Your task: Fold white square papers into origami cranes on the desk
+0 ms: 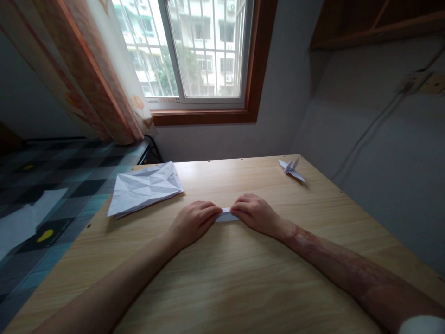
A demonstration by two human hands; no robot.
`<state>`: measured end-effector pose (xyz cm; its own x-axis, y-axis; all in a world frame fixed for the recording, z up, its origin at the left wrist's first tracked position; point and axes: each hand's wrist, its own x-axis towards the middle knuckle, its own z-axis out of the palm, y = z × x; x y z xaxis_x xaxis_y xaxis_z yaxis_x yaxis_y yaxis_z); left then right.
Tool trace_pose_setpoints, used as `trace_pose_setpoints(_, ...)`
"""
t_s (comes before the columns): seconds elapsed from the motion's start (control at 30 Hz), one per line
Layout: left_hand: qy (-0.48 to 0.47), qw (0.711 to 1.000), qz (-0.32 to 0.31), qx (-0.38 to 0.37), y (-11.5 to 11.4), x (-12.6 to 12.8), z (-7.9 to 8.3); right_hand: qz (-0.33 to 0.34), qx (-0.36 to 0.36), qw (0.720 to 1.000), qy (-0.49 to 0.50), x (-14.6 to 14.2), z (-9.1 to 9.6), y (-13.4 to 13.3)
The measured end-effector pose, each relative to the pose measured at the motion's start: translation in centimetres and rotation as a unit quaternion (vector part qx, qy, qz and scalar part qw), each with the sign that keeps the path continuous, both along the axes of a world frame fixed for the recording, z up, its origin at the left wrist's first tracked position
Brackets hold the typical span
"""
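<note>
So my left hand (194, 218) has its fingers (210, 211) clamped on one end of a folded strip (226, 217), and my right hand (255, 212) has its fingers closed on the other end, leaving just a short bit showing between them. It's one strip, sitting mid-surface (222, 287), well in from the left and right edges. Also got one paper crane (291, 168) near the far right corner, and one stack (148, 185) of creased paper by the far left corner, though I can't tell how many sheets.
</note>
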<state>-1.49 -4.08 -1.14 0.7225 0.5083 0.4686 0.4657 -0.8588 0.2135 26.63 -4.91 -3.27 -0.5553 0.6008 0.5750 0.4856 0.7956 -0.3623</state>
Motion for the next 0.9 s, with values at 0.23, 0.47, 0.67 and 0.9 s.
trace_pose_setpoints(0.23, -0.01, 0.999, 0.016, -0.031, 0.41, 0.3, 0.0, -0.037, -0.02, 0.999, -0.001, -0.22, 0.04, -0.09)
trace_pose_setpoints(0.47, 0.011, 1.0, 0.013, -0.008, 0.48, 0.32, -0.19, -0.039, -0.021, 0.999, -0.028, -0.26, -0.04, -0.01)
trace_pose_setpoints(0.67, 0.029, 1.0, 0.004, -0.002, 0.2, 0.31, 0.25, -0.013, -0.041, 0.999, -0.022, -0.26, 0.47, -0.23)
trace_pose_setpoints(0.9, 0.027, 0.999, -0.014, -0.014, 0.18, 0.23, 0.0, -0.007, -0.009, 1.0, -0.012, -0.32, 0.6, -0.53)
